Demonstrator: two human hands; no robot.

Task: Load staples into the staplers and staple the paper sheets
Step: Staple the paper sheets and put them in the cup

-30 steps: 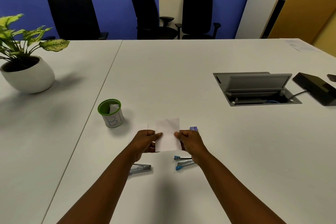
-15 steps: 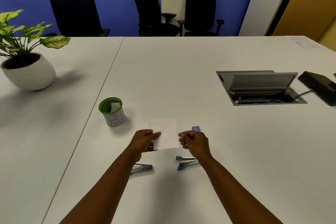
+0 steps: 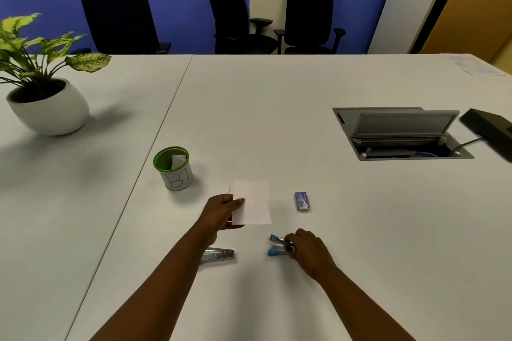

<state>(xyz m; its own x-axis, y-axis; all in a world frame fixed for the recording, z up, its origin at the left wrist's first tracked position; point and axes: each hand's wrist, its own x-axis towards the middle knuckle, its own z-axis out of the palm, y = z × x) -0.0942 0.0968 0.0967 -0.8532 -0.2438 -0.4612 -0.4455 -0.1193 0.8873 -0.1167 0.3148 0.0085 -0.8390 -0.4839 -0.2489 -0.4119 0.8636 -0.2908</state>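
Observation:
My left hand [image 3: 220,212] pinches the left edge of small white paper sheets [image 3: 253,202], held just above the white table [image 3: 277,108]. My right hand [image 3: 307,249] has its fingers curled round the back end of a blue-tipped stapler [image 3: 277,245] that lies on the table with its jaws apart. A second, silver stapler [image 3: 219,255] lies under my left forearm, partly hidden. A small blue staple box [image 3: 301,201] lies to the right of the sheets.
A green-rimmed cup [image 3: 173,169] marked with letters holds folded paper, left of the sheets. A potted plant [image 3: 45,102] stands far left. An open cable hatch [image 3: 399,133] and a black device [image 3: 490,130] are at the right. Office chairs [image 3: 238,14] stand beyond the table.
My right hand let go of the sheets' right edge and dropped back onto the blue-tipped stapler. The left hand kept its pinch on the sheets. The staple box is now uncovered.

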